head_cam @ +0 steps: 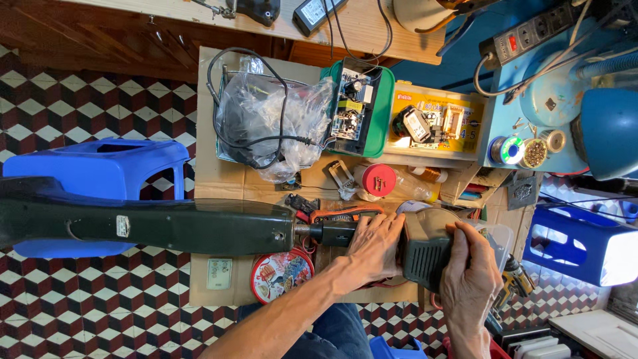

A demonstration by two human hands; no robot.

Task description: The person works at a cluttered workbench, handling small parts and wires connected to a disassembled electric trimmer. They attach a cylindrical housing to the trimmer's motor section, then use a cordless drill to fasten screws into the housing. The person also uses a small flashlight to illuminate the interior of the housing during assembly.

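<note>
Right hand (470,278) at 5 o'clock, fingers wrapped over grey motor housing (425,249), gripping. Left hand (372,247) flat, fingers spread on housing's neck, pressing not clasping. Dark green long body (153,226) extends to 9 o'clock over blue stool (100,169).

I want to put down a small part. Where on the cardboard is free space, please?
Free: the cardboard strip between the plastic bag and the long dark housing, and the corner left of the round tin, by a small card. Crowded: around the red cap and near both hands, left and right.
</note>
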